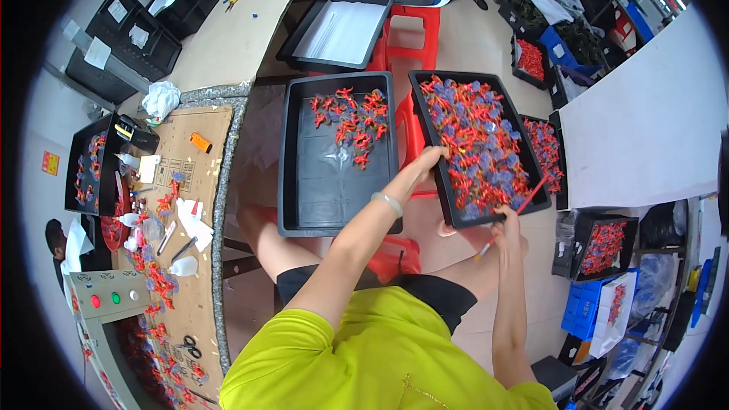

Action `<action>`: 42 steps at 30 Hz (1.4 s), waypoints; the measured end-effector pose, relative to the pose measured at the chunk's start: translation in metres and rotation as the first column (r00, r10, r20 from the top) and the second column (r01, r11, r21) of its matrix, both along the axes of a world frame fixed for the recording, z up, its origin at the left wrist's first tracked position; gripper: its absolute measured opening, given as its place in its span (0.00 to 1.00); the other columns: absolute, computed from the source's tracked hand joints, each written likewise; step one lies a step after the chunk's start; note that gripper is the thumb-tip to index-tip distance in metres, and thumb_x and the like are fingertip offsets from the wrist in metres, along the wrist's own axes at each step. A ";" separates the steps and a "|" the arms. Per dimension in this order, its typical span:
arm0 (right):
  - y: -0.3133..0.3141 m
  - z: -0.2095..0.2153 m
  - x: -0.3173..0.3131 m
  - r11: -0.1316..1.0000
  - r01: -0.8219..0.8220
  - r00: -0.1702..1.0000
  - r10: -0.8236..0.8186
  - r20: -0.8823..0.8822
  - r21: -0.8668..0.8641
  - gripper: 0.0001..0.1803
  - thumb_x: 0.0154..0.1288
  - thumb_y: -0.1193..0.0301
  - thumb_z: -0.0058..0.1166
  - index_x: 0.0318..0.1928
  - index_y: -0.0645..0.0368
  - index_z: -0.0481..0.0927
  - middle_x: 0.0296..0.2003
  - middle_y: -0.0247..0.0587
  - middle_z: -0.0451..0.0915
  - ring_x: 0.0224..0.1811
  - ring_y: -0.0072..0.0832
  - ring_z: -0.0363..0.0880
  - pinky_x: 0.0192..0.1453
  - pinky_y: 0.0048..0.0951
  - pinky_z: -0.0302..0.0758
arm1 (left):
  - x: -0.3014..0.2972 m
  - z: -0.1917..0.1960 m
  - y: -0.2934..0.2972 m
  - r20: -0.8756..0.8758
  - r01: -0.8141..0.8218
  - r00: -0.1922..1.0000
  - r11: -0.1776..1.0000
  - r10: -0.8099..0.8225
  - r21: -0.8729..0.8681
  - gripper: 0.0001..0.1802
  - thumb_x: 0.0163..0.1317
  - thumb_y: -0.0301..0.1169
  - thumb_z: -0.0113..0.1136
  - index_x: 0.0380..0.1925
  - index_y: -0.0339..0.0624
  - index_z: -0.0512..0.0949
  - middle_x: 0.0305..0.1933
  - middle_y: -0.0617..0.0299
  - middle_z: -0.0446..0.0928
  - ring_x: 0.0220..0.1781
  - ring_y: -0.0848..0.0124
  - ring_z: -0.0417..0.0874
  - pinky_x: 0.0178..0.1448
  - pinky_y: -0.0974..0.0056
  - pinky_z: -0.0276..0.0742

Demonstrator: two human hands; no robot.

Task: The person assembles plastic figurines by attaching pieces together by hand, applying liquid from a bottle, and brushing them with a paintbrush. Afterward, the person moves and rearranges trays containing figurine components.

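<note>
the left hand is closed over the near left rim of a black tray that is heaped almost edge to edge with small red and purple plastic pieces, and it seems to be steadying or tilting that tray. the right hand sits at the tray's near corner, fingers curled around a thin red stick that slants up across the pile; whether its tip touches the pieces is hard to tell. just to the left stands a second black tray, whose floor is mostly bare, with only a small cluster of red pieces gathered at its far end. judging by that, the sorting looks to be at an early stage: a small share has been set aside and the bulk of the mixed heap is left to go through. more full trays wait to the right and lower right, which suggests plenty of work beyond this one. on the left a desk covered with cardboard carries scattered red pieces, small bottles and scissors. the individual pieces are too small to make out in shape, the person's lap and the tray supports are hidden by the arms and a yellow-green shirt, and the outer rim of the view is bent and dark.
</note>
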State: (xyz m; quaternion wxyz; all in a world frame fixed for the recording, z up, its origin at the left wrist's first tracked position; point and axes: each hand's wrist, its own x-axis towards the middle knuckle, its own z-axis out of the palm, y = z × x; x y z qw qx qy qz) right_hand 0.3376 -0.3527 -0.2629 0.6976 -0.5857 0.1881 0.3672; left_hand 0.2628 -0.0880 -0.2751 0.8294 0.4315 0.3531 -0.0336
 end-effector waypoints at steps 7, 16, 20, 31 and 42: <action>0.048 -0.059 -0.025 0.996 -0.011 0.995 0.002 -0.100 -0.089 0.04 0.46 0.75 0.50 0.23 0.57 0.69 0.15 0.29 0.65 0.07 0.16 0.51 0.10 0.19 0.48 | -0.087 0.074 -0.014 0.338 -0.423 0.905 0.476 0.257 0.771 0.29 0.57 0.31 0.54 0.58 0.29 0.63 0.56 0.43 0.69 0.57 0.53 0.72 0.63 0.57 0.64; 0.030 -0.041 -0.042 0.990 -0.126 0.978 0.114 -0.177 -0.062 0.18 0.63 0.59 0.49 0.40 0.64 0.73 0.28 0.49 0.80 0.13 0.19 0.65 0.11 0.18 0.55 | -0.357 0.018 0.006 -0.059 -0.411 0.524 0.313 0.850 0.856 0.39 0.53 0.36 0.63 0.59 0.25 0.56 0.58 0.39 0.61 0.66 0.48 0.58 0.69 0.53 0.53; 0.010 -0.018 -0.074 0.986 0.089 0.988 -0.069 0.140 -0.141 0.21 0.70 0.59 0.41 0.49 0.66 0.72 0.35 0.52 0.81 0.18 0.19 0.69 0.14 0.16 0.57 | -0.345 0.021 -0.004 -0.330 -0.940 0.339 0.308 0.881 -0.144 0.36 0.51 0.39 0.65 0.57 0.37 0.62 0.57 0.46 0.63 0.63 0.49 0.61 0.62 0.34 0.61; -0.014 -0.017 -0.037 0.969 0.002 0.954 0.072 0.291 -0.247 0.13 0.70 0.68 0.42 0.50 0.63 0.70 0.36 0.46 0.78 0.14 0.14 0.58 0.14 0.16 0.55 | -0.304 -0.040 -0.014 -0.088 -0.735 0.467 0.331 0.880 -0.592 0.24 0.48 0.20 0.51 0.48 0.30 0.62 0.52 0.46 0.65 0.55 0.49 0.69 0.64 0.43 0.67; -0.032 -0.038 -0.018 0.972 0.034 0.965 0.028 0.260 -0.232 0.16 0.68 0.65 0.47 0.50 0.62 0.72 0.31 0.41 0.76 0.10 0.11 0.52 0.11 0.16 0.46 | -0.357 0.038 -0.058 -0.061 -0.698 0.513 0.374 0.857 -0.610 0.23 0.46 0.16 0.48 0.47 0.30 0.64 0.50 0.49 0.67 0.54 0.54 0.71 0.62 0.45 0.70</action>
